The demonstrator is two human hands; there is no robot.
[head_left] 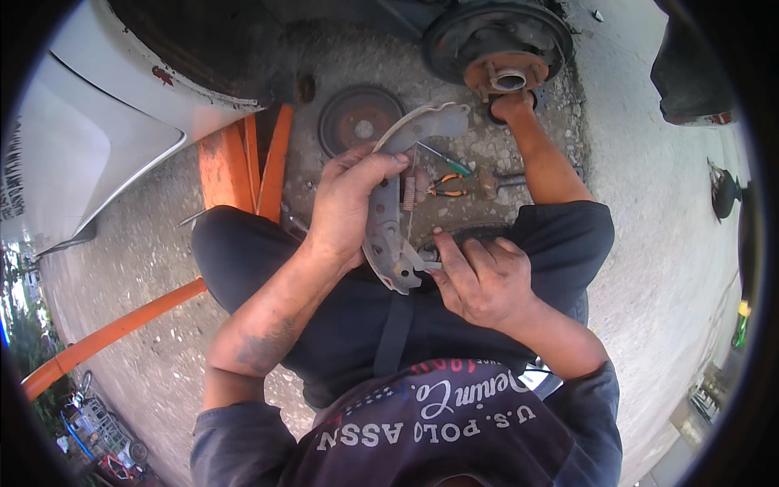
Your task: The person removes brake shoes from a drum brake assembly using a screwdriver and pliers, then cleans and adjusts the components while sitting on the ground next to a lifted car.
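My left hand (349,195) is closed round a curved grey brake shoe (383,215), held upright over my lap. A coil spring (409,193) hangs along its inner side. At the shoe's lower end a small metal lever (428,265) juts out to the right. My right hand (483,280) has its thumb and fingers closed at that lever's tip; the fingers partly hide the contact. Beyond the shoe, a round brake drum (329,130) lies on the ground. A rusty wheel hub (507,73) with its dark backing plate (442,49) is at the far right.
A green-handled screwdriver (456,167), orange-handled pliers (449,187) and a hammer (488,183) lie between my legs. An orange stand (231,170) is beside the white car body (122,105). An orange bar (122,333) extends left. My right foot (513,107) is below the hub.
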